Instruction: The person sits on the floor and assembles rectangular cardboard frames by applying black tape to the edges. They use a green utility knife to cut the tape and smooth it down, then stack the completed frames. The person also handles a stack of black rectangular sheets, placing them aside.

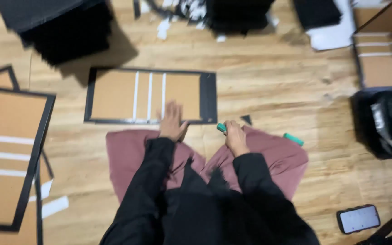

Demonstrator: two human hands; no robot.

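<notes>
Left hand [172,121] lies flat, fingers spread, on the wide cardboard panel [149,95]; right hand [235,137], just beside it, grips a green cutter [222,128].

A light wooden plank floor [273,86] was seen throughout, warmly lit and marked by soft shadows. Stacks of black sheets [55,22] were piled along the far edge, and white scraps [164,27] were scattered nearby. A dark bin [386,120] (its contents blurred) was set at the right, and a phone [358,218] was laid close by.
</notes>
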